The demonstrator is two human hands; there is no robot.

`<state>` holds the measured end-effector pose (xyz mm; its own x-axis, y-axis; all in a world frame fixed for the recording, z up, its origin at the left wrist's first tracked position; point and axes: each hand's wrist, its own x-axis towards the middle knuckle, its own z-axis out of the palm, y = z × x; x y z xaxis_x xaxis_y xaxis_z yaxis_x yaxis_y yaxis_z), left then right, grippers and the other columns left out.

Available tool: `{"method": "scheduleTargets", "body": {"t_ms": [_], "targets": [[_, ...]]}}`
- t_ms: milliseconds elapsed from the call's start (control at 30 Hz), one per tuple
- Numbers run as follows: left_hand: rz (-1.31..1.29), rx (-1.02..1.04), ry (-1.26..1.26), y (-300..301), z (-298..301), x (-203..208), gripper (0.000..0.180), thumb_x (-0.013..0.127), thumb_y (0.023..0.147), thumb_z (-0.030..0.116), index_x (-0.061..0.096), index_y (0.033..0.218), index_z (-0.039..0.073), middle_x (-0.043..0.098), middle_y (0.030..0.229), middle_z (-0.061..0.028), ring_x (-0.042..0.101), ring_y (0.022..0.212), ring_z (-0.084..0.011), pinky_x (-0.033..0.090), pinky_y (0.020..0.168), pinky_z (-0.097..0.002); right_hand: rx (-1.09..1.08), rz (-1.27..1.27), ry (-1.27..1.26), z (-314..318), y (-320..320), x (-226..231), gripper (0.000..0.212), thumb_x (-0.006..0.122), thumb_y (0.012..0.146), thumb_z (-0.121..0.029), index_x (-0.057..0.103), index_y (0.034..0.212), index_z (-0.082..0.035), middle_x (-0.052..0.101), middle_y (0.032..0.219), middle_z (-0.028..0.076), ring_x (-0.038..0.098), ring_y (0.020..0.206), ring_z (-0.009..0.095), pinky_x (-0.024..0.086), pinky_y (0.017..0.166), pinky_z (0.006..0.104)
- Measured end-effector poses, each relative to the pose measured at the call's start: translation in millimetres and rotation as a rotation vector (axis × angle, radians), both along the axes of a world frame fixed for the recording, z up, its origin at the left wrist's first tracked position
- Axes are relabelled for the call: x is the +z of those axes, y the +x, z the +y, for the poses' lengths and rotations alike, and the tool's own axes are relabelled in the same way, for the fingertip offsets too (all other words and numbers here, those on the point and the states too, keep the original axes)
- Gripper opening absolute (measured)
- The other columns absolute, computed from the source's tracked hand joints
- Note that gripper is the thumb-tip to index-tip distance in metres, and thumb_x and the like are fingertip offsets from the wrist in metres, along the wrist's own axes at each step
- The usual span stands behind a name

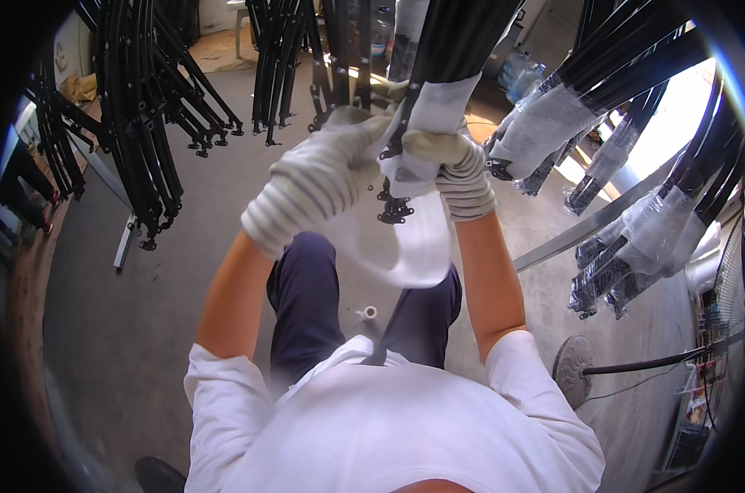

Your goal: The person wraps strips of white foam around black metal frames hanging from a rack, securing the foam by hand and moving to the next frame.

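Black bar bundle (pixel 459 45), long axis slanting down leftward, right fingers (pixel 428 146) clamped on white wrap (pixel 445 105), left fingers (pixel 376 128) (blurred, grip unclear)

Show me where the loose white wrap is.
In the head view, the wrap droops near the centre, below the right hand and left of the right forearm.

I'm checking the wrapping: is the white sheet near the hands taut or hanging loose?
Partly loose: white sheet droops in a curve below the right hand.

Between left hand (pixel 327 168) and right hand (pixel 463 168) hung the central bundle (pixel 463 41), with rods (pixel 142 115) to its left, other bundles (pixel 643 234) right
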<state>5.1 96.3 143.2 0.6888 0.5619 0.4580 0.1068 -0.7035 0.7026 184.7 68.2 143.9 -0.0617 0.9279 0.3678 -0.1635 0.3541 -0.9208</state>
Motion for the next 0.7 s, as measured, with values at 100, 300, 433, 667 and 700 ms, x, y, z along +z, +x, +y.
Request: {"method": "scheduleTargets", "body": {"t_ms": [100, 300, 433, 667, 700], "targets": [[0.061, 0.34, 0.206, -14, -30, 11, 0.026, 0.055, 0.072, 0.003, 0.052, 0.098, -0.001, 0.051, 0.088, -0.0084, 0.051, 0.069, -0.0116, 0.042, 0.063, -0.0235, 0.044, -0.031, 0.087, 10, -2, -2, 0.041, 0.07, 0.055, -0.005, 0.055, 0.093, -0.004, 0.059, 0.074, 0.002, 0.056, 0.066, 0.009, 0.047, 0.059, 0.0226], [-0.445, 0.09, -0.452, -40, -39, 35, 0.004, 0.053, 0.076, 0.007, 0.056, 0.077, 0.005, 0.057, 0.068, -0.0006, 0.05, 0.056, -0.0037, 0.042, 0.049, -0.0158, 0.015, -0.061, 0.226, 16, -10, -8, 0.043, 0.068, 0.055, -0.003, 0.054, 0.096, -0.003, 0.058, 0.075, 0.002, 0.056, 0.066, 0.01, 0.047, 0.06, 0.0234], [-0.255, 0.248, 0.147, -45, -34, 37, 0.041, 0.067, 0.066, 0.02, 0.051, 0.101, 0.003, 0.057, 0.088, -0.007, 0.055, 0.077, -0.0119, 0.044, 0.067, -0.0226, 0.063, 0.005, 0.085, 9, 1, -8, 0.042, 0.066, 0.057, -0.002, 0.054, 0.096, -0.003, 0.058, 0.075, 0.002, 0.056, 0.066, 0.009, 0.047, 0.061, 0.0231], [0.083, 0.519, 0.562, -12, -22, 15, 0.038, 0.066, 0.062, 0.029, 0.056, 0.095, 0.012, 0.054, 0.091, -0.0091, 0.05, 0.085, -0.025, 0.035, 0.078, -0.0344, 0.113, -0.013, 0.165, -3, -2, 2, 0.041, 0.066, 0.058, -0.003, 0.053, 0.097, -0.002, 0.058, 0.078, 0.002, 0.056, 0.068, 0.009, 0.047, 0.061, 0.0232], [0.09, 0.532, 0.596, -7, -25, 19, 0.034, 0.064, 0.063, 0.029, 0.057, 0.091, 0.011, 0.054, 0.088, -0.0093, 0.051, 0.081, -0.0255, 0.035, 0.077, -0.0343, 0.14, -0.018, 0.184, -2, 0, 0, 0.043, 0.065, 0.059, -0.003, 0.051, 0.099, 0.0, 0.058, 0.08, 0.005, 0.056, 0.068, 0.011, 0.047, 0.061, 0.024]]}}
